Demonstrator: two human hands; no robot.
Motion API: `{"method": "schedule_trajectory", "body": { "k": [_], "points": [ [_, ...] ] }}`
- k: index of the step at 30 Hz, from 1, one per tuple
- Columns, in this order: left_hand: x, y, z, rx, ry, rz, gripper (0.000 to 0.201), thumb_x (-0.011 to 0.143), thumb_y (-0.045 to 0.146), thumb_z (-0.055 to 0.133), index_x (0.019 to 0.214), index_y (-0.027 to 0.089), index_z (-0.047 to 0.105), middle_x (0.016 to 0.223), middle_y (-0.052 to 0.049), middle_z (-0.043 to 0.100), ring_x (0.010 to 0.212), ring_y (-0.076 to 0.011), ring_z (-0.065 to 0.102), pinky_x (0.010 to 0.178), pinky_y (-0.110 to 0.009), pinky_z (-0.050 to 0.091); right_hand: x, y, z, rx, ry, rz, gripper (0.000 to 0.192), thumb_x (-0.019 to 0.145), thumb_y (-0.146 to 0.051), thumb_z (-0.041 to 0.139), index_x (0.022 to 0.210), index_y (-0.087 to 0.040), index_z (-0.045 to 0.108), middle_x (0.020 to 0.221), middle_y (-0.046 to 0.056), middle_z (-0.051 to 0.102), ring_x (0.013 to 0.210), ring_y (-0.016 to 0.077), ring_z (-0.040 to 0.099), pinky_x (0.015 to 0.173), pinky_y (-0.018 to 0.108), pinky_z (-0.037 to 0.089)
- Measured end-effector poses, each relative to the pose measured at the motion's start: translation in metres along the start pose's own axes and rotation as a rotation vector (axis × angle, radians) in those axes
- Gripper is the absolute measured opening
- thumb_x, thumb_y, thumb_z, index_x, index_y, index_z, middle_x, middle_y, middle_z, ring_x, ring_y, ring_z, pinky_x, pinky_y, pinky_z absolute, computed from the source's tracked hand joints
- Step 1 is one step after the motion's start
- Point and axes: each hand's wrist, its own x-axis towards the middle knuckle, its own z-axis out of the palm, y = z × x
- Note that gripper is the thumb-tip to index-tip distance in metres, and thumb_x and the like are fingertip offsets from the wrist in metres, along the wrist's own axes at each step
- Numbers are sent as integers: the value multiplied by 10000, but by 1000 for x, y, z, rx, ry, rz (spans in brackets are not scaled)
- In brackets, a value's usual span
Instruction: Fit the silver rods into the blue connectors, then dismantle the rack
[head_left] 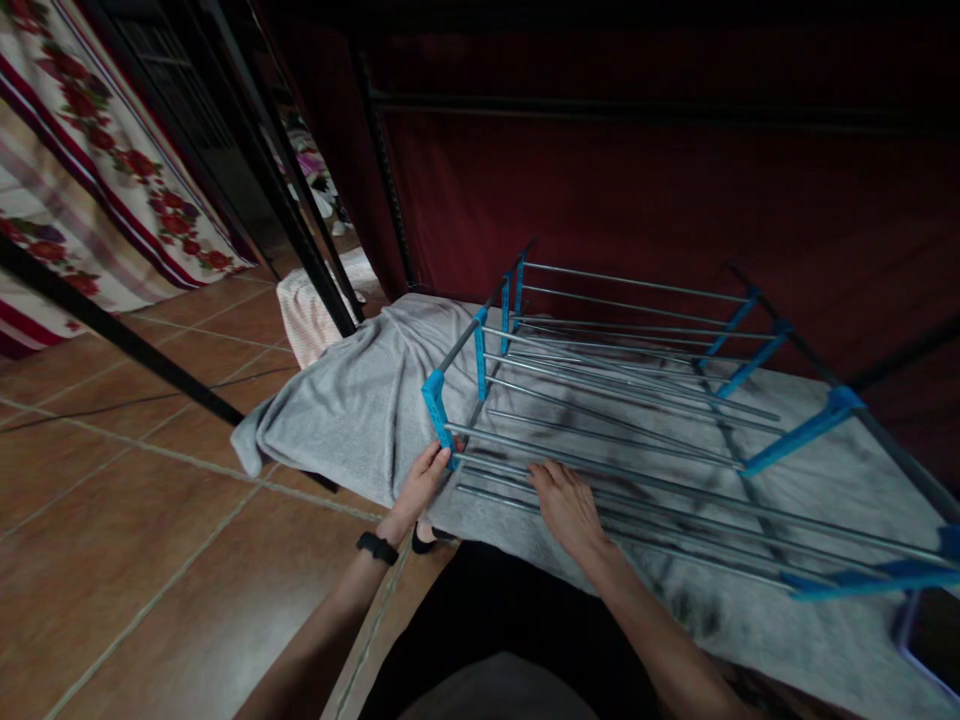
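At the near left corner of the rack point(637, 400), your left hand point(424, 480) closes its fingers around the end of the nearest rods, just below the blue corner connector point(435, 400); a black wristband point(377, 547) sits on that wrist. Your right hand point(566, 505) lies palm down and spread flat on the same near rods, just beside the left; whether its fingertips curl under a rod cannot be told. The rack lies directly ahead of both hands, resting on a grey towel point(352, 400) that covers a low platform. Its metal rods run left to right and away toward your right, so the long axis crosses your line of reach rather than following it. Blue connectors join the rods to dark end bars at each side. The left hand is at the rack's corner; the right is nearer its middle. Beyond the towel's left edge are brown floor tiles point(150, 500), a black slanting frame point(300, 230), and a floral curtain point(97, 170). A dark red wall point(675, 180) stands behind.
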Motion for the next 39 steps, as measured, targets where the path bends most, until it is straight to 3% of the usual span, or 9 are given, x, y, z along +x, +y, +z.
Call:
{"method": "schedule_trajectory", "body": {
  "k": [11, 16, 35, 39],
  "points": [
    [12, -9, -13, 24, -125, 14, 467, 774, 515, 732, 1100, 183, 689, 1064, -74, 728, 1013, -248, 646, 947, -404, 498, 6, 6, -8, -13, 18, 2, 321, 1030, -226, 394, 1229, -238, 646, 1068, 81, 739, 872, 209, 707, 772, 332, 514],
    [15, -9, -13, 85, -111, 56, 419, 778, 534, 714, 1015, 189, 705, 1027, -60, 729, 990, -242, 640, 938, -389, 497, 6, 6, -11, -16, -3, -28, 322, 1019, -214, 415, 1235, -246, 651, 1106, 86, 735, 897, 202, 714, 771, 317, 524],
    [11, -9, -9, 140, -73, 74, 378, 799, 531, 688, 976, 199, 712, 975, -63, 744, 930, -254, 657, 896, -385, 508, 7, 3, -6, -9, -22, 17, 338, 1035, -241, 367, 1201, -256, 661, 1111, 60, 732, 903, 199, 699, 785, 318, 504],
    [12, -10, -9, 141, -71, 75, 388, 808, 527, 679, 1001, 191, 705, 1017, -75, 738, 985, -261, 656, 939, -395, 496, 3, 0, -9, -27, 35, -16, 342, 1022, -217, 390, 1272, -220, 624, 1160, 91, 708, 1012, 222, 667, 881, 359, 496]
  ]
}}
